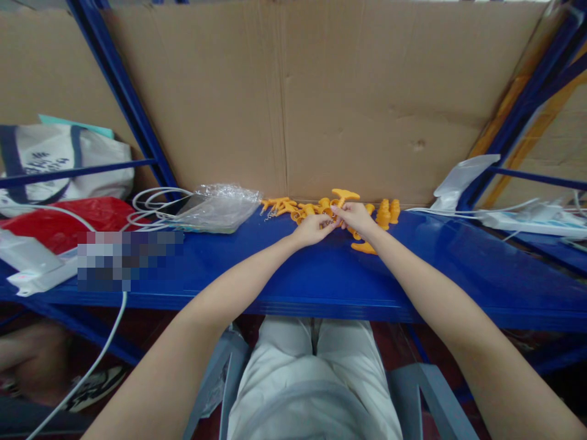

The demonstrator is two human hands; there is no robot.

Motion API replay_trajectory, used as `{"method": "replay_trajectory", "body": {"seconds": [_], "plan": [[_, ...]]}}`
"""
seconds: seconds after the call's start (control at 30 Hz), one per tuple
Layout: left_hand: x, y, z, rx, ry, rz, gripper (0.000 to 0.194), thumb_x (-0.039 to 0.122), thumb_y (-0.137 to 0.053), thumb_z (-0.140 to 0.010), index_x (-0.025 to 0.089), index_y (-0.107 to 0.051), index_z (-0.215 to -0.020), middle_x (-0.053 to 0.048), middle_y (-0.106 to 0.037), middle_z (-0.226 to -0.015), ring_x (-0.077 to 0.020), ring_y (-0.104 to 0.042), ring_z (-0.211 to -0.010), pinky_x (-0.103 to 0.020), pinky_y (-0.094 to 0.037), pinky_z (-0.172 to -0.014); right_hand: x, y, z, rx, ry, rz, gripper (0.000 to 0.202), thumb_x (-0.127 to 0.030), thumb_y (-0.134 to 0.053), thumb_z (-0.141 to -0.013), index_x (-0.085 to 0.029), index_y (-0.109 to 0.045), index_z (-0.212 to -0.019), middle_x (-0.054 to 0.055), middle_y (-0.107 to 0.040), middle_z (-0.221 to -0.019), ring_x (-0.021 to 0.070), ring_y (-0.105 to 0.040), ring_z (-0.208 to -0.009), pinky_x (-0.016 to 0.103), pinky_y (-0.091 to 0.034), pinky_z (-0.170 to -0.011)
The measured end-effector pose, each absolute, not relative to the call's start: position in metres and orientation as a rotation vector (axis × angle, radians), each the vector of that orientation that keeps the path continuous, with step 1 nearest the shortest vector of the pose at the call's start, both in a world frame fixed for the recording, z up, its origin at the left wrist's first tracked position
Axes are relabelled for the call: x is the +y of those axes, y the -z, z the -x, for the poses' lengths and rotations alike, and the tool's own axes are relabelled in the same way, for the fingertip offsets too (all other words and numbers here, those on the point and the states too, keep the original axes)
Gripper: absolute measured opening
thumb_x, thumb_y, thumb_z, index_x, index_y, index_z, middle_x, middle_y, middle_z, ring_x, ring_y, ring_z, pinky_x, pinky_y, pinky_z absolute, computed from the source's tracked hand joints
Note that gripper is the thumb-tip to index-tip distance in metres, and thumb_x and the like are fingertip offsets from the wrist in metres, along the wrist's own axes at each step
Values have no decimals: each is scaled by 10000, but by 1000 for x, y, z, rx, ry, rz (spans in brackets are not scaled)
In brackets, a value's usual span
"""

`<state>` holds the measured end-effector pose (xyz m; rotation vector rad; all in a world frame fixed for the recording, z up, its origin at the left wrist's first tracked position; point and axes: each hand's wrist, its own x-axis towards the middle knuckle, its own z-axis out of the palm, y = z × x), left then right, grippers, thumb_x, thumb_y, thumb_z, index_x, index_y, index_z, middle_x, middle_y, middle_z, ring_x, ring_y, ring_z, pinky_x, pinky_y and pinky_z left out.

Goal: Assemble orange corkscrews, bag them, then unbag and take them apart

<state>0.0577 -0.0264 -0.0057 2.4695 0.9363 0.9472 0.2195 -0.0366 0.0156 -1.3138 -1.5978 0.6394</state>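
My left hand [314, 230] and my right hand [356, 219] meet at the fingertips over the blue table. Fingers of my right hand are closed below an orange T-shaped corkscrew handle [345, 195], whose lower part they hide. The left fingers are pinched together beside it; what they hold is too small to make out. Orange corkscrews with metal spirals [279, 206] lie in a pile to the left. Orange hollow parts [324, 203] are heaped behind my hands. Several orange stepped sleeves [384, 214] stand at the right. One loose orange handle [364, 247] lies below my right wrist.
Clear plastic bags [220, 208] and coiled white cable lie on the blue table [293, 287] at left, near a red bag [92, 220] and a white power strip. Cardboard [367, 98] walls the back. Another white strip [536, 220] sits far right. Another person's leg shows lower left.
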Motion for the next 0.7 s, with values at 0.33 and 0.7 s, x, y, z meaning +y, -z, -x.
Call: {"method": "replay_trajectory", "body": {"seconds": [0.33,0.7], "plan": [[-26,-5,-58,940,-1087,-1717,264,309,-552,-963,151,-636,-769,61,-522,-478,-49,-431,-341,-183,-332,-395,-41,-28,-238,-1807,4,1444,177,-314,-594,-894,-208,-730,-856,78,-761,-913,222,-691,-876,312,-501,-787],[21,-10,1,1398,-1287,-1420,226,253,-484,-975,162,-611,-811,79,-401,-443,-63,-347,-336,-205,-301,-406,-43,-43,-285,-1434,218,1880,276,-293,-486,-939,-182,-732,-1000,164,-737,-1039,294,-669,-1042,370,-498,-900]]}}
